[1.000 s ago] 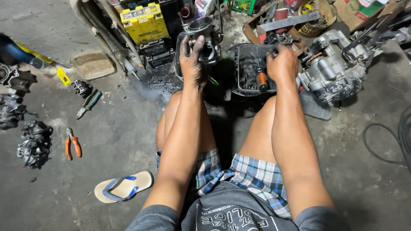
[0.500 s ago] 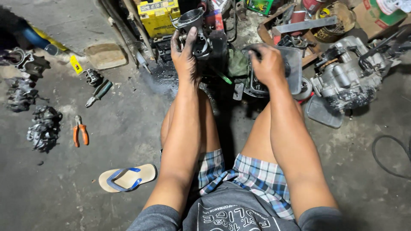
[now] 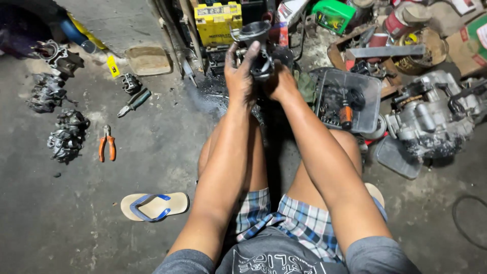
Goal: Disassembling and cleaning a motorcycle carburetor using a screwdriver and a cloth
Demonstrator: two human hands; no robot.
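I hold a grey metal carburetor [image 3: 256,43] up in front of me, above my knees. My left hand [image 3: 240,76] grips its left side, fingers wrapped up over the body. My right hand [image 3: 280,82] is closed on its lower right side; what the fingers do there is hidden. Just to the right, on the floor, stands a clear plastic tray [image 3: 373,89] with small dark parts and an orange-tipped piece inside.
A yellow battery [image 3: 218,23] stands behind the carburetor. An engine block [image 3: 431,116] lies at right. Orange-handled pliers [image 3: 107,143], a screwdriver [image 3: 135,102] and several dark engine parts [image 3: 66,134] lie at left. A flip-flop [image 3: 153,205] rests near my left leg.
My right hand has left the plastic tray and joined the left hand on the carburetor, which is now lifted higher. The camera has shifted a little to the right.
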